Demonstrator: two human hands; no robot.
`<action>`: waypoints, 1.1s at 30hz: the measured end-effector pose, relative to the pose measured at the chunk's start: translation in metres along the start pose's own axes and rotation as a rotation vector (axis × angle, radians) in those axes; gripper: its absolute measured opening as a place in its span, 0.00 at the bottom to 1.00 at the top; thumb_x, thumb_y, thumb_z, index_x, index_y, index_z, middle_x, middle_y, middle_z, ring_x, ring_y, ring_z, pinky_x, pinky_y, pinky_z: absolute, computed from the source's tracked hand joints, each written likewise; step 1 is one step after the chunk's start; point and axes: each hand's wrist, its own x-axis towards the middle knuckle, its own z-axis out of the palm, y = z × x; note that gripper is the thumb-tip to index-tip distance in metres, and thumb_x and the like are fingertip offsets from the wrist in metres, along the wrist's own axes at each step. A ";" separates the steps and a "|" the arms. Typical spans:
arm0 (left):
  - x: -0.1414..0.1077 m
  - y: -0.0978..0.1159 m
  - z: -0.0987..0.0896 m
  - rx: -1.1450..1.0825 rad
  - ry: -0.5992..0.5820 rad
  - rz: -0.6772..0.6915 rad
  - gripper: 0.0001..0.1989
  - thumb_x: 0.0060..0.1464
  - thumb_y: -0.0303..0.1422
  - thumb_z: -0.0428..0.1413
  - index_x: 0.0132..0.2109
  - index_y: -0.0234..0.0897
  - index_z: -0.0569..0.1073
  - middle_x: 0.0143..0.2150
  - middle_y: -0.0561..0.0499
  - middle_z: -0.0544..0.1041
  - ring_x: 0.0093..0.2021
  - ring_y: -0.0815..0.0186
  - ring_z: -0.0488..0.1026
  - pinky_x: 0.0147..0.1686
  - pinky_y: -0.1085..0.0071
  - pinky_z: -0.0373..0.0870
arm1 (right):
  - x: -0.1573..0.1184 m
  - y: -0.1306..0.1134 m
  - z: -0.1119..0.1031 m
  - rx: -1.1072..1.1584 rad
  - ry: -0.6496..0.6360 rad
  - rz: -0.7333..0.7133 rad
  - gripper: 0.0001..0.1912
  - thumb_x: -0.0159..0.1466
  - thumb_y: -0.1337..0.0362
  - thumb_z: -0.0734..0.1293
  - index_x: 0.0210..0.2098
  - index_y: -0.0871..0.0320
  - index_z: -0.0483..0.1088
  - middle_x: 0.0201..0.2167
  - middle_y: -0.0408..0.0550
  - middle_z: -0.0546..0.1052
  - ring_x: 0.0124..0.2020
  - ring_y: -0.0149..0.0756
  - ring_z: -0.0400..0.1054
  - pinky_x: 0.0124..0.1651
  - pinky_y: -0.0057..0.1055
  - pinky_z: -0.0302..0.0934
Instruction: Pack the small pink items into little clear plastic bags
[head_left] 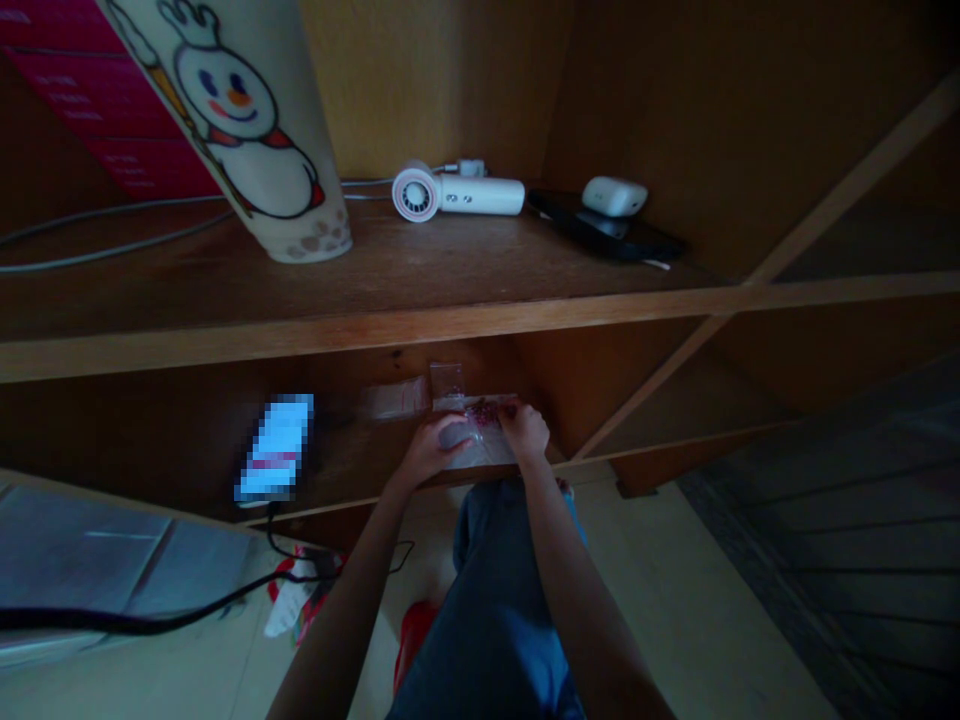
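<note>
In the lower shelf compartment, my left hand (pixel 429 450) curls its thumb and fingers around a small clear plastic bag (pixel 454 434). Beside it on the right, my right hand (pixel 527 432) has its fingertips pressed together at a heap of tiny pink-red pieces (pixel 486 412). What those fingertips hold is too small to make out. The pieces lie on a pale sheet or flat bag (pixel 491 448) under both hands. Just behind lie a little clear zip bag (pixel 447 382) and a stack of flat clear bags (pixel 397 398).
A phone (pixel 276 448) with a lit, blurred screen lies left, a black cable (pixel 187 605) hanging below. On the upper shelf (pixel 420 325) stand a snowman-printed cup (pixel 255 130), a white handheld fan (pixel 457 194) and a white earphone case (pixel 615 196) on a dark flat object (pixel 592 228).
</note>
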 end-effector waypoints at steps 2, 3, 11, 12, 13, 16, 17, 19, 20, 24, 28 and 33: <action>0.000 -0.001 0.000 0.007 -0.001 0.002 0.17 0.49 0.38 0.56 0.46 0.40 0.70 0.46 0.49 0.75 0.46 0.63 0.72 0.49 0.66 0.66 | 0.000 0.000 0.001 -0.001 -0.002 0.002 0.17 0.61 0.55 0.59 0.42 0.54 0.73 0.35 0.53 0.76 0.39 0.41 0.71 0.38 0.31 0.62; 0.000 -0.001 0.000 0.010 -0.001 0.005 0.17 0.49 0.39 0.56 0.47 0.40 0.70 0.46 0.49 0.75 0.46 0.63 0.72 0.49 0.66 0.66 | 0.000 0.000 0.001 -0.002 -0.003 0.003 0.16 0.61 0.55 0.58 0.41 0.54 0.73 0.35 0.52 0.76 0.39 0.41 0.71 0.38 0.31 0.62; 0.000 0.000 0.000 0.027 -0.003 0.018 0.18 0.49 0.40 0.56 0.46 0.39 0.70 0.46 0.49 0.75 0.45 0.63 0.72 0.48 0.67 0.66 | 0.001 0.005 0.004 0.034 0.055 -0.037 0.16 0.63 0.55 0.56 0.42 0.53 0.71 0.34 0.49 0.76 0.36 0.37 0.71 0.35 0.28 0.59; 0.000 0.000 0.000 0.032 -0.001 0.013 0.18 0.49 0.40 0.56 0.46 0.38 0.70 0.45 0.49 0.75 0.45 0.63 0.72 0.48 0.67 0.67 | 0.000 0.005 0.003 0.053 0.066 -0.054 0.16 0.63 0.55 0.56 0.42 0.53 0.71 0.34 0.49 0.76 0.35 0.37 0.71 0.35 0.27 0.59; 0.000 0.000 0.000 0.036 -0.001 0.009 0.18 0.49 0.40 0.56 0.46 0.38 0.70 0.45 0.49 0.76 0.45 0.63 0.72 0.48 0.67 0.67 | -0.002 0.005 0.003 0.077 0.069 -0.080 0.16 0.63 0.55 0.56 0.41 0.52 0.71 0.34 0.47 0.76 0.35 0.36 0.71 0.34 0.27 0.58; 0.000 0.000 0.000 0.035 0.001 0.017 0.18 0.49 0.40 0.56 0.46 0.39 0.69 0.45 0.49 0.76 0.44 0.63 0.72 0.47 0.68 0.67 | -0.009 0.005 0.003 0.196 0.020 -0.216 0.14 0.62 0.55 0.57 0.38 0.51 0.71 0.33 0.43 0.76 0.34 0.33 0.70 0.33 0.25 0.57; 0.000 0.000 0.000 0.033 0.004 0.024 0.18 0.49 0.40 0.56 0.46 0.39 0.69 0.45 0.49 0.75 0.44 0.64 0.72 0.47 0.68 0.67 | -0.011 0.005 0.004 0.246 -0.010 -0.275 0.13 0.62 0.56 0.58 0.37 0.51 0.71 0.32 0.43 0.76 0.34 0.33 0.70 0.34 0.25 0.57; 0.001 -0.001 0.000 0.026 0.013 0.040 0.18 0.49 0.39 0.56 0.47 0.39 0.69 0.45 0.49 0.75 0.45 0.64 0.72 0.47 0.68 0.67 | -0.014 0.004 0.007 0.347 -0.064 -0.386 0.11 0.61 0.57 0.59 0.36 0.52 0.71 0.31 0.42 0.76 0.33 0.32 0.69 0.34 0.25 0.57; 0.001 -0.001 0.000 0.021 0.019 0.047 0.18 0.48 0.39 0.56 0.47 0.38 0.69 0.45 0.49 0.75 0.45 0.64 0.72 0.47 0.68 0.66 | -0.014 0.004 0.010 0.392 -0.087 -0.432 0.10 0.61 0.58 0.60 0.35 0.53 0.71 0.31 0.42 0.76 0.32 0.31 0.69 0.34 0.25 0.57; 0.002 -0.002 0.000 0.006 0.029 0.072 0.18 0.48 0.38 0.56 0.47 0.38 0.69 0.46 0.49 0.75 0.46 0.64 0.71 0.49 0.67 0.65 | -0.009 0.006 0.020 0.527 -0.177 -0.536 0.08 0.60 0.62 0.61 0.34 0.56 0.71 0.30 0.43 0.75 0.31 0.30 0.68 0.35 0.24 0.58; 0.002 -0.002 0.000 0.008 0.031 0.068 0.18 0.49 0.38 0.56 0.47 0.39 0.69 0.45 0.48 0.75 0.46 0.63 0.72 0.49 0.65 0.66 | -0.007 0.007 0.023 0.571 -0.215 -0.591 0.10 0.61 0.61 0.60 0.32 0.57 0.71 0.30 0.44 0.74 0.32 0.30 0.68 0.37 0.24 0.58; 0.002 -0.003 0.000 0.018 0.045 0.072 0.18 0.49 0.38 0.56 0.47 0.38 0.69 0.46 0.47 0.75 0.46 0.63 0.72 0.49 0.65 0.66 | -0.009 0.006 0.013 0.499 -0.154 -0.524 0.12 0.62 0.59 0.58 0.35 0.56 0.71 0.33 0.44 0.76 0.34 0.30 0.69 0.37 0.24 0.58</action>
